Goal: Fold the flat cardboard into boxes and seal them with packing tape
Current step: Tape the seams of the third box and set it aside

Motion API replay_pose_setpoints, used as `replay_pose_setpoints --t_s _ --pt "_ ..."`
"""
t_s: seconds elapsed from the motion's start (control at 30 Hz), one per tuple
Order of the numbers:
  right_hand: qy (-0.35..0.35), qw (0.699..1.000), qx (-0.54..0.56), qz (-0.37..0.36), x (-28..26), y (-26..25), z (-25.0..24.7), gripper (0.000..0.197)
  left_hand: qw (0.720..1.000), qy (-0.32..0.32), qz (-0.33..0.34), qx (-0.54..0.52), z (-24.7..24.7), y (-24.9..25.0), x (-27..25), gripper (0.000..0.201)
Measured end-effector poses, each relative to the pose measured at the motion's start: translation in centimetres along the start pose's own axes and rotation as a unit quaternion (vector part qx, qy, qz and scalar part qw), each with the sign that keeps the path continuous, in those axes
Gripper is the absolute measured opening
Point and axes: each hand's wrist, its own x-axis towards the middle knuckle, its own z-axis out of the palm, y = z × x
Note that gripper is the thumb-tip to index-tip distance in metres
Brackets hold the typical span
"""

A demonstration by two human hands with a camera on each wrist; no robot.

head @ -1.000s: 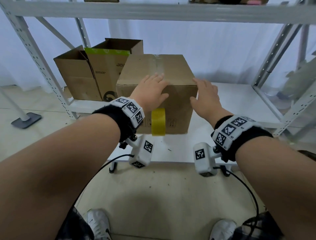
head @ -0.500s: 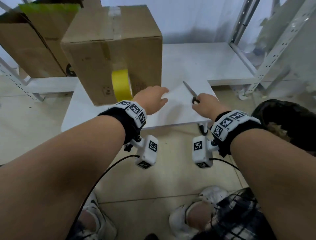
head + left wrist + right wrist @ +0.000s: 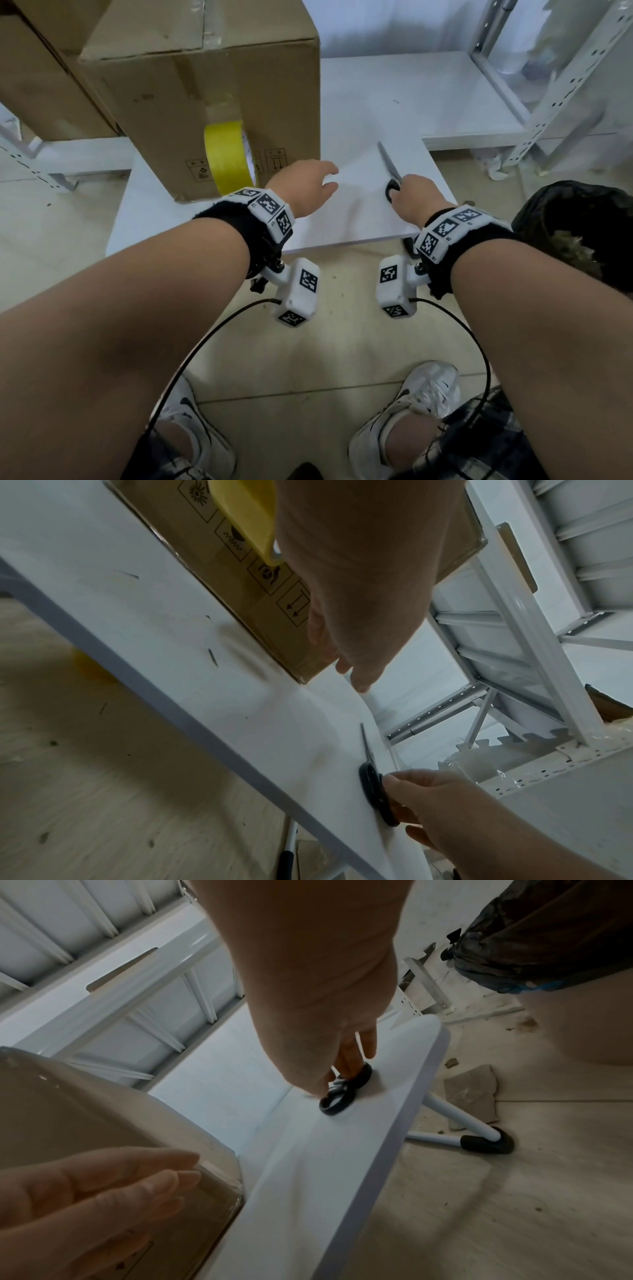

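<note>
The taped box point(image 3: 205, 89) stands at the desk's point(image 3: 359, 219) left end, with the tape roll point(image 3: 227, 157) hanging on its front. The left hand point(image 3: 305, 192) hovers beside it, fingers loosely spread. The right hand's point(image 3: 416, 200) fingertips pinch the scissors point(image 3: 390, 171) near the front right corner; a rushed grab could knock them off the edge.

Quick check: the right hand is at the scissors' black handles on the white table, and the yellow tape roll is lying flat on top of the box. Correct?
One thing is off. The right hand is at the scissors on the white table, but the yellow tape roll hangs against the front face of the box, not on top. The head view shows it.
</note>
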Motion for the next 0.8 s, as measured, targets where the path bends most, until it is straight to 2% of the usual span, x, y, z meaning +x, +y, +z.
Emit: replay_pose_setpoints --t_s 0.1,0.23,0.27,0.4,0.57,0.63,0.7,0.8 --pt "0.033 0.999 0.016 0.026 0.2 -0.2 1.0 0.027 1.000 -0.002 -0.002 -0.007 0.3 -0.3 0.1 0.042" --pt "0.051 0.998 0.020 0.028 0.3 -0.5 1.9 0.057 1.000 -0.003 0.003 -0.019 0.6 -0.7 0.1 0.041" --pt "0.052 0.998 0.015 0.029 0.3 -0.6 2.0 0.057 1.000 -0.003 0.003 -0.022 0.6 -0.8 0.1 0.041" --pt "0.043 0.998 0.010 0.038 -0.2 -1.1 1.8 0.035 1.000 0.003 0.002 -0.030 0.4 -1.3 -0.2 0.041" --pt "0.049 0.994 0.077 0.055 -1.3 -1.9 0.5 0.016 0.999 0.020 0.011 -0.033 -0.6 -1.1 -1.1 0.040" --pt "0.057 0.987 0.137 0.058 -1.7 -2.4 0.2 0.016 0.999 0.032 0.014 -0.033 -1.3 -0.8 -1.5 0.039" --pt "0.071 0.971 0.220 0.056 -2.5 -2.9 -0.1 0.033 0.998 0.047 0.019 -0.037 -2.2 -0.6 -1.9 0.038" --pt "0.111 0.952 0.286 0.016 -3.9 -3.8 -1.3 0.042 0.996 0.073 0.031 -0.031 -3.8 -0.3 -3.2 0.036"
